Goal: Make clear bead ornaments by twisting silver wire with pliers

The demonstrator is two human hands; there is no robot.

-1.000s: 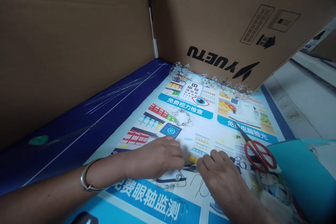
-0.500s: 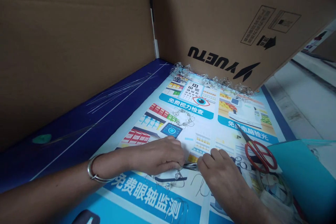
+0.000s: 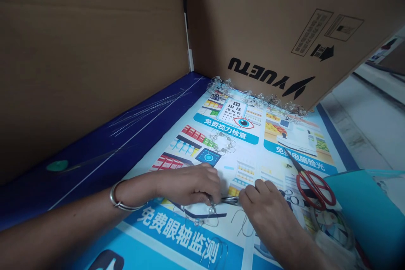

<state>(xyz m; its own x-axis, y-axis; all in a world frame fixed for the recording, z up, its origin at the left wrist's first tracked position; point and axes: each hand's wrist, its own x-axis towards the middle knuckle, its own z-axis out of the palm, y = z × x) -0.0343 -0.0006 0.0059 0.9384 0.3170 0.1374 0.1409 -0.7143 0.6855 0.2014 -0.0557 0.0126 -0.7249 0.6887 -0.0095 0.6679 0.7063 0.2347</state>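
Your right hand (image 3: 265,202) grips pliers (image 3: 230,200), long axis pretty much sideways toward left hand (image 3: 198,183), that one's pinching beaded wire (image 3: 212,210).

Dark-blue worktop (image 3: 104,183), marked with a thin white line (image 3: 114,154) and spread with a large printed poster (image 3: 171,236) in white and light blue. Carries a fan of fine straight wires (image 3: 142,114) and a green oval piece (image 3: 57,166) on the strip at left. Bears a tangled row of beaded wire pieces (image 3: 268,100) along the poster's far end. Nearer, holds a beaded wire ring (image 3: 225,149), loose bent wires (image 3: 227,249) and, at right, red-handled scissors (image 3: 305,174) at the edge of a turquoise sheet (image 3: 363,206).
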